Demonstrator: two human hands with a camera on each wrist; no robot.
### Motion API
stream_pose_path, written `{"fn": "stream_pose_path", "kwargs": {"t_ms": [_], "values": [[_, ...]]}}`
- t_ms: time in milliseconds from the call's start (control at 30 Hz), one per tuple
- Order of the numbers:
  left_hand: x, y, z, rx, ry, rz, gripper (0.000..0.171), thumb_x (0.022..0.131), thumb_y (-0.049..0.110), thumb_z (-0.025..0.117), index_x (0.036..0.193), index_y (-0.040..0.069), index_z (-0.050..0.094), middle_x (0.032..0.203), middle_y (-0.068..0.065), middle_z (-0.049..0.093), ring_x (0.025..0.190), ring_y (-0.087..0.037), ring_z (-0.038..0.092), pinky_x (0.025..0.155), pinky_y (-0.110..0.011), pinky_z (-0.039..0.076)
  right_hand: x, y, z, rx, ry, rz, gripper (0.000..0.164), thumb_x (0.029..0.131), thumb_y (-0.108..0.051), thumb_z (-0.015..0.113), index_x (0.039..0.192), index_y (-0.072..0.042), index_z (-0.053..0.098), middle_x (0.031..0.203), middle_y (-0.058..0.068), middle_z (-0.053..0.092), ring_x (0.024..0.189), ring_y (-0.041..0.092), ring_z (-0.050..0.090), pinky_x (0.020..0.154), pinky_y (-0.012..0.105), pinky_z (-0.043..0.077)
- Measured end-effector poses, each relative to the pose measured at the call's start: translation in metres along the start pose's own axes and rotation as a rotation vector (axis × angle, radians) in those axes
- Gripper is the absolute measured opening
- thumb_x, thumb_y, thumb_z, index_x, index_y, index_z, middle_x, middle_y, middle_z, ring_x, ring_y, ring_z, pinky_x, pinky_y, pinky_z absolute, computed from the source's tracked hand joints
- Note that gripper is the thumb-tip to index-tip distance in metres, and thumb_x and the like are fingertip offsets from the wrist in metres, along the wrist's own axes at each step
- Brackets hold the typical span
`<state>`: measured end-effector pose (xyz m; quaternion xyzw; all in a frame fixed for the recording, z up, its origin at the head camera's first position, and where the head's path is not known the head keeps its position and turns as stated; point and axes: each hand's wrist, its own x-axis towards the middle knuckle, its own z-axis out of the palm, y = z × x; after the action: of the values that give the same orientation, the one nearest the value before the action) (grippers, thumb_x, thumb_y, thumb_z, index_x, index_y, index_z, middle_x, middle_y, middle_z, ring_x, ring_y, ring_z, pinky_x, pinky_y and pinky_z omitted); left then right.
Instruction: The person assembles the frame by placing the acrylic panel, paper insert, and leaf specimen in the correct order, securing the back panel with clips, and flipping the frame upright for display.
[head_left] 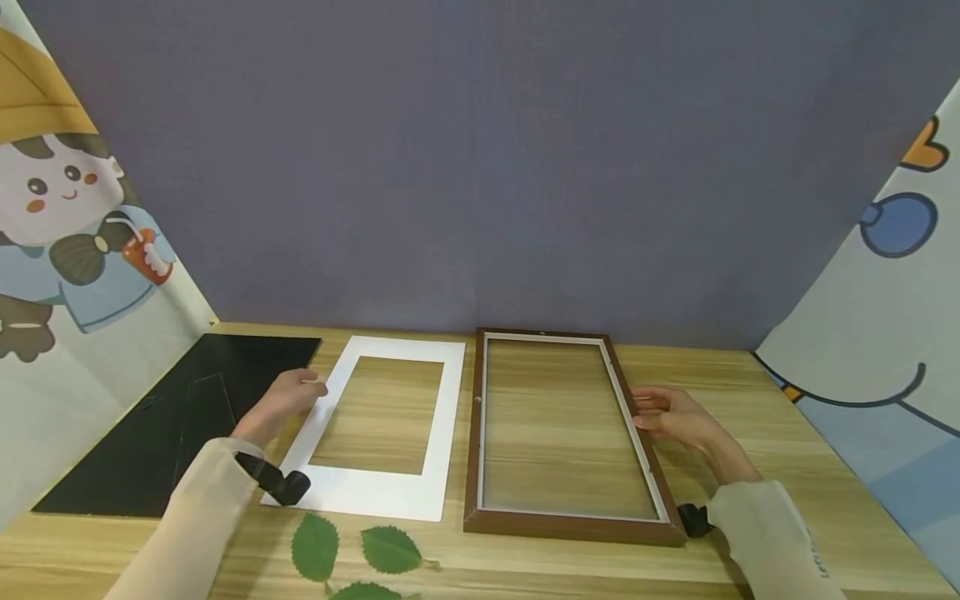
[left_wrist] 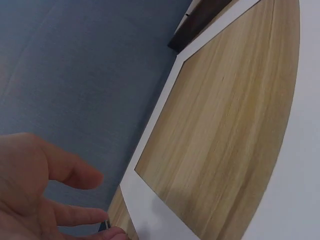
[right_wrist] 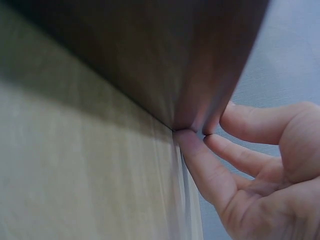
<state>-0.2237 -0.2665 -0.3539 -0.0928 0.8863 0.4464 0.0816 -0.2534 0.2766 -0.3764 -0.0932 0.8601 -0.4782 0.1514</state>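
A brown picture frame (head_left: 573, 533) with a pale inner rim lies on the wooden table, right of centre. At its right side my right hand (head_left: 678, 417) grips the edge. In the right wrist view, its thumb (right_wrist: 255, 122) and fingertips meet the frame's brown side (right_wrist: 150, 55) close to the tabletop. My left hand (head_left: 285, 400) hovers by the left edge of a white mat board (head_left: 375, 492) with a rectangular window. The left wrist view shows its thumb (left_wrist: 75, 170) apart from the bent fingers, beside the mat board.
A black backing board (head_left: 127, 442) with a stand outline lies at far left. Several green leaves (head_left: 315, 546) rest near the front edge. A grey fabric wall (head_left: 480, 167) rises behind the table, and cartoon-printed panels (head_left: 75, 208) flank it.
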Motion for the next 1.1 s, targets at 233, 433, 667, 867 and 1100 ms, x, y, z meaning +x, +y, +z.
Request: {"fn": "stream_pose_path", "kwargs": {"t_ms": [233,433,667,867,1100], "values": [[-0.0001,0.0009,0.0028,-0.063,-0.015,-0.041,0.061,0.092,0.014,0.043,0.141,-0.017,0.023,0.144,-0.038,0.025,0.132,-0.048,0.032,0.110,-0.055,0.032,-0.0011,-0.0009,-0.0002,0.016,0.003,0.004,0.064,0.089,-0.006,0.062,0.140,0.014,0.029,0.137,0.041,0.035,0.118,0.043,0.052,0.090,0.048,0.053],[0.0006,0.0024,0.0041,-0.057,-0.003,-0.040,0.059,0.093,0.015,0.046,0.139,-0.018,0.027,0.125,-0.028,0.045,0.107,-0.032,0.048,0.093,-0.040,0.048,-0.0013,-0.0010,0.0004,0.022,0.001,-0.001,0.064,0.089,-0.006,0.062,0.140,0.014,0.029,0.137,0.041,0.035,0.118,0.043,0.052,0.090,0.047,0.053],[0.0014,0.0059,0.0061,-0.105,-0.030,-0.028,0.056,0.092,0.012,0.046,0.136,-0.019,0.031,0.079,-0.003,0.046,0.077,-0.012,0.048,0.071,-0.022,0.049,-0.0013,-0.0010,0.0007,0.023,-0.007,-0.007,0.064,0.090,-0.007,0.062,0.141,0.014,0.028,0.138,0.041,0.035,0.118,0.043,0.051,0.091,0.048,0.052],[0.0031,0.0077,0.0095,-0.135,-0.003,-0.044,0.052,0.091,0.010,0.047,0.133,-0.019,0.035,0.092,-0.008,0.050,0.078,-0.012,0.050,0.066,-0.020,0.051,-0.0013,-0.0007,0.0009,0.025,-0.004,-0.005,0.064,0.090,-0.006,0.062,0.141,0.014,0.029,0.137,0.041,0.035,0.118,0.042,0.052,0.091,0.046,0.053],[0.0010,0.0023,0.0077,-0.268,-0.018,-0.034,0.024,0.089,0.005,0.048,0.106,-0.012,0.051,0.077,0.002,0.051,0.071,-0.008,0.052,0.063,-0.019,0.050,-0.0001,0.0020,0.0009,0.029,0.004,-0.002,0.064,0.089,-0.006,0.063,0.140,0.015,0.030,0.135,0.041,0.037,0.115,0.037,0.054,0.090,0.043,0.054]]}}
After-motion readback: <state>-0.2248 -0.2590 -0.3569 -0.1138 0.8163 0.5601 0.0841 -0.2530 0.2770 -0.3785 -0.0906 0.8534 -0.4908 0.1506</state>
